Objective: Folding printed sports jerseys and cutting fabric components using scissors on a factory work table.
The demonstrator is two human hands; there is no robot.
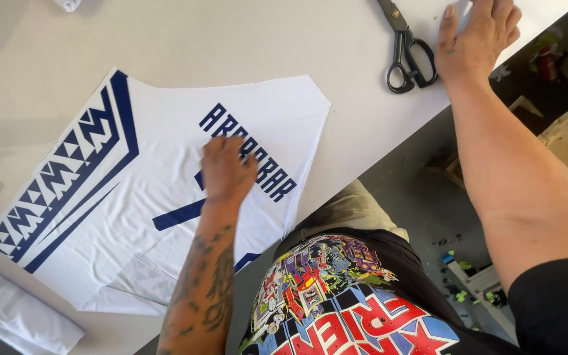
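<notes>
The left hand (226, 169) lies flat with fingers together on the white cloth (165, 197), pinning it to the table (264, 46); the right hand (478, 36) rests open beside the scissors (405, 49), holding nothing.

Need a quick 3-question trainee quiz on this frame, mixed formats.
1. True or false: the left hand presses flat on the white fabric panel.
2. Which thing lies nearest the right hand? A) folded white cloth B) scissors C) wooden crate
3. Fill in: the panel's pattern and lettering are dark ____.

Key:
1. True.
2. B, the scissors lie just beside that hand on the table; they are closed and not held.
3. Blue.
</notes>
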